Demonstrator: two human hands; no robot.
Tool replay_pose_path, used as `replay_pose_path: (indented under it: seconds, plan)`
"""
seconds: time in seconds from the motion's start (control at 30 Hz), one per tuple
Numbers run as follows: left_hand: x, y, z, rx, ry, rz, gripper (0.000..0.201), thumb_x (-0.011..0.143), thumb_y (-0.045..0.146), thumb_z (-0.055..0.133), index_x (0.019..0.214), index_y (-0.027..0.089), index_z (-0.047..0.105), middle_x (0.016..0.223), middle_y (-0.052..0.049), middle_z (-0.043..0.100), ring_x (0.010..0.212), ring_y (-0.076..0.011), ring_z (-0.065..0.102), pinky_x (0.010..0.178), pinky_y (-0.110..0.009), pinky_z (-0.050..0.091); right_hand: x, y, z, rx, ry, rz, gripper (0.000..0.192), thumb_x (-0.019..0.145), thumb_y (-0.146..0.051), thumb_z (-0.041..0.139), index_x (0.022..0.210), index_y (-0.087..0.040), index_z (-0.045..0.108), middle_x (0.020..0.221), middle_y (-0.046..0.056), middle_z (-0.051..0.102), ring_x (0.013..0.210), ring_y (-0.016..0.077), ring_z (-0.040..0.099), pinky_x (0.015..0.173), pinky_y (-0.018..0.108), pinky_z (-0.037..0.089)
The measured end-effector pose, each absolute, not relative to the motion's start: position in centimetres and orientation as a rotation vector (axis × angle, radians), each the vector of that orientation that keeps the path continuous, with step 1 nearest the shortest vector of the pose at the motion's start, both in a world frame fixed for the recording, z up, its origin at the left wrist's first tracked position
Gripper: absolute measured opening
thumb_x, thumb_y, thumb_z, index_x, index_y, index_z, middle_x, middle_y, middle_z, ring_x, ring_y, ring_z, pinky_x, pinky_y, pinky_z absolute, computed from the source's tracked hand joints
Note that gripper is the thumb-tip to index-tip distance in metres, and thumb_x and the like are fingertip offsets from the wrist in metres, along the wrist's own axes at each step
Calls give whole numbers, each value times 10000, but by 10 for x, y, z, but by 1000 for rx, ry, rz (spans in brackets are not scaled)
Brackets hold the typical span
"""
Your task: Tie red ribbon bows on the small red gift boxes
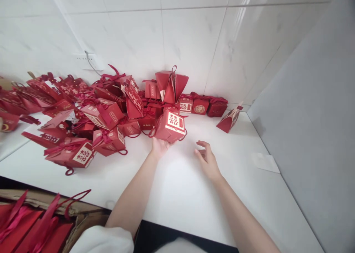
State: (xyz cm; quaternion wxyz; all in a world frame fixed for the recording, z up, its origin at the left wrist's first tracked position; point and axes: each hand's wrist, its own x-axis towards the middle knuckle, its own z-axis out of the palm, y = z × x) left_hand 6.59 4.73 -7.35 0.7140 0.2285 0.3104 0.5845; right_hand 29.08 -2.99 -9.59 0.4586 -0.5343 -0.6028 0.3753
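Observation:
A red gift box (169,129) with a cream label and red cord handles rests in my left hand (160,146), held from below just above the white table. The left fingers are mostly hidden under the box. To its right, my right hand (205,157) hovers over the table with curved fingers apart and nothing in them. Left of the held box lies a heap of similar red gift boxes, among them one with a cord loop (109,140) and one tipped on its side (70,153). Behind it, a fan-shaped red box (172,85) sits on top of others.
A row of small red boxes (201,106) stands along the tiled wall (191,42). A triangular red box (229,119) is at the back right. A grey panel (310,109) bounds the table (177,194) on the right. An open carton (83,227) of red boxes is at the lower left.

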Motion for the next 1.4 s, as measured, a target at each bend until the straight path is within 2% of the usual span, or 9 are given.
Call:
replay_pose_path:
  seconds: [0.23, 0.4, 0.6, 0.77, 0.83, 0.93, 1.03, 1.17, 1.4]
  plan:
    - [68, 46, -70, 420, 655, 1133, 714, 858, 686, 288, 1201, 127, 568, 990, -173, 713, 918, -291, 690, 700, -391, 589, 290, -28, -100, -1318, -1545, 939, 463, 909, -468, 512, 1289, -230, 396, 1171, 118, 631, 852, 207, 661, 810, 409, 541]
    - [66, 41, -75, 412, 655, 1089, 705, 847, 693, 302, 1173, 126, 566, 926, -166, 713, 777, -255, 701, 582, -320, 581, 291, -27, -100, -1327, -1566, 953, 412, 910, -437, 507, 1263, -244, 419, 1078, 85, 669, 902, 214, 663, 821, 398, 541]
    - [64, 42, -78, 440, 614, 1036, 805, 799, 766, 299, 1168, 111, 588, 875, -173, 718, 593, -211, 662, 470, -292, 540, 290, -27, -101, -1337, -1594, 950, 397, 907, -428, 505, 1255, -249, 434, 1049, 75, 684, 927, 221, 666, 849, 405, 535]
    - [67, 42, -78, 466, 695, 1028, 828, 804, 766, 238, 1150, 112, 611, 856, -166, 730, 600, -234, 680, 470, -309, 532, 290, -28, -100, -1326, -1588, 976, 390, 916, -451, 510, 1242, -244, 454, 1035, 73, 681, 919, 219, 661, 881, 416, 521]
    - [70, 42, -81, 544, 739, 1039, 806, 811, 754, 261, 1182, 125, 603, 863, -151, 735, 662, -258, 701, 478, -310, 525, 290, -27, -99, -1316, -1552, 999, 429, 915, -487, 516, 1256, -235, 453, 1114, 98, 661, 956, 226, 648, 885, 424, 520]
    - [75, 41, -89, 803, 843, 1157, 722, 806, 687, 411, 1257, 144, 563, 890, -127, 742, 770, -284, 711, 481, -292, 500, 291, -26, -96, -1224, -1416, 1080, 544, 929, -551, 469, 1367, -239, 384, 1381, 143, 522, 1166, 251, 573, 934, 440, 509]
    - [81, 37, -97, 1114, 918, 1324, 638, 786, 574, 564, 1277, 167, 554, 1001, -109, 733, 923, -288, 690, 641, -328, 543, 293, -26, -91, -1082, -1350, 1183, 663, 933, -588, 440, 1481, -259, 262, 1506, 140, 395, 1311, 263, 477, 1027, 471, 460]
    - [86, 31, -98, 1381, 868, 1322, 574, 827, 526, 577, 1287, 183, 566, 1227, -104, 660, 1165, -319, 588, 962, -407, 477, 294, -28, -85, -1007, -1438, 1247, 771, 898, -578, 533, 1523, -277, 199, 1502, 132, 399, 1261, 267, 521, 1064, 488, 437]
    - [82, 29, -92, 1557, 833, 1326, 606, 859, 541, 526, 1352, 189, 514, 1286, -116, 621, 1202, -337, 559, 1034, -442, 417, 291, -30, -87, -991, -1426, 1240, 874, 869, -566, 589, 1542, -287, 106, 1461, 161, 425, 1135, 268, 600, 948, 476, 513]
